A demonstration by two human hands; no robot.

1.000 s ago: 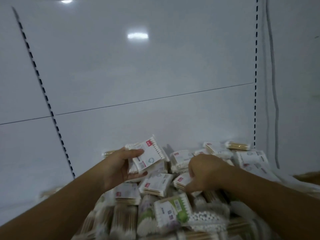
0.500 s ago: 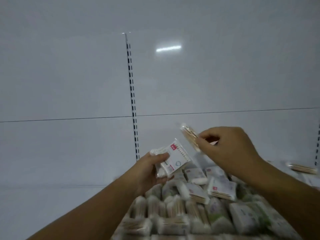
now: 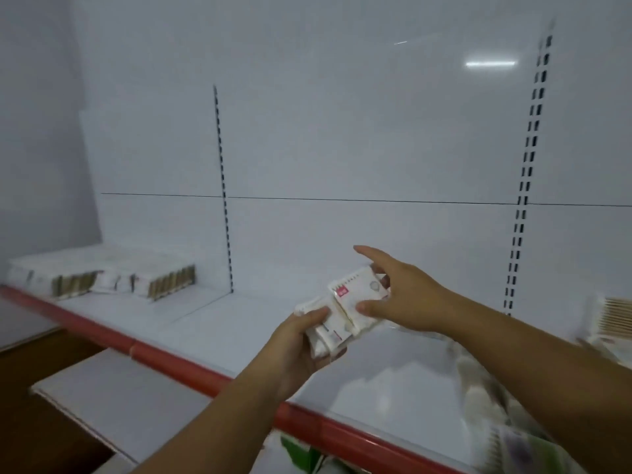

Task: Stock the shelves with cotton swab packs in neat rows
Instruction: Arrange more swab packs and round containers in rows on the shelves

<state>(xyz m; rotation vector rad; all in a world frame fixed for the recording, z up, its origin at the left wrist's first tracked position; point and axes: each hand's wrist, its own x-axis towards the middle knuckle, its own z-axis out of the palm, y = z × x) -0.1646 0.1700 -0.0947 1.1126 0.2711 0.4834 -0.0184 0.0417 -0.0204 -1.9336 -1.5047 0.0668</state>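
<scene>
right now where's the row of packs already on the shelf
In the head view, the stocked row sits far left on the shelf, against the back panel, left of the slotted upright.

both bare forearms [image 3: 212, 419] reach forward. the left hand [image 3: 301, 340] grips a small stack of cotton swab packs [image 3: 352, 302] from below, thumb on top. the right hand [image 3: 407, 295] pinches the stack's upper pack, thumb in front, index finger [image 3: 371, 253] straight.
</scene>
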